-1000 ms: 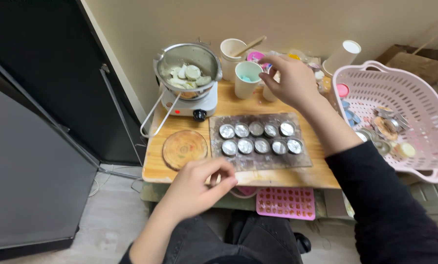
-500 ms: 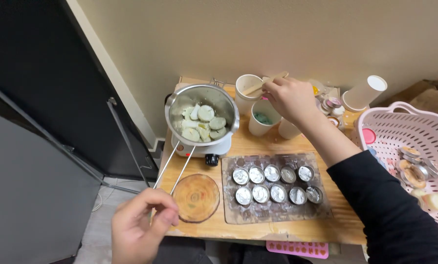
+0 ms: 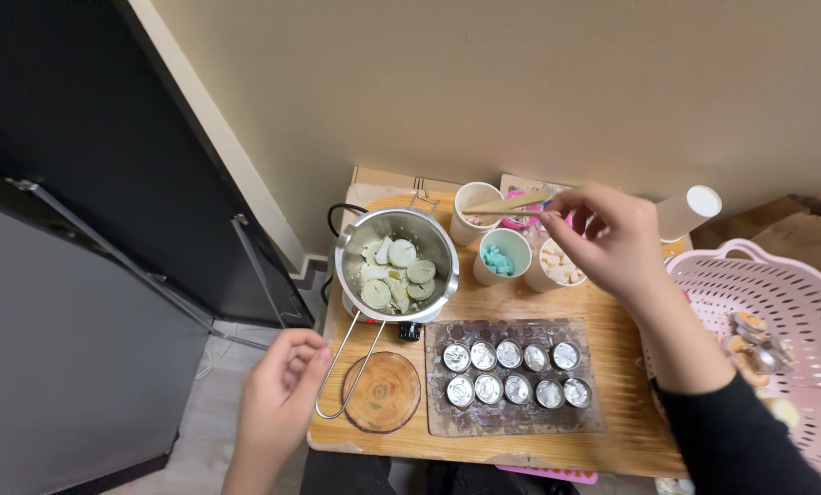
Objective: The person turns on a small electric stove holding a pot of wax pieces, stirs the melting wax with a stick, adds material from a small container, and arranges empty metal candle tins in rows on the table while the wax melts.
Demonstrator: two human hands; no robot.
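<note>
1. Right hand point(image 3: 612, 236): was raised over the far side of the small wooden table point(image 3: 626, 403), fingertips pinched on one end of a wooden stick point(image 3: 507, 207).
2. Wooden stick: lay nearly level, its long axis running left to right across the view; the held end pointed right, the free end pointed left and rested in or over the white cup point(image 3: 475, 213) at the back. Whether it touched the cup's contents could not be told.
3. Left hand point(image 3: 282, 390): hung loosely curled and empty, off the table's near left corner, close to the wire handle of the metal pot point(image 3: 396, 266).
4. Metal pot: stood on a small hot plate and held pale round discs.
5. Cups: one with blue pieces point(image 3: 500, 259), one with white chunks point(image 3: 553, 267), both just left of the right hand.
6. Dark mat with ten small round tins point(image 3: 511, 374) in two rows, centre of the table.
7. Round wooden coaster point(image 3: 383, 392), beside the mat.
8. Pink perforated basket point(image 3: 777, 339), at the right.
</note>
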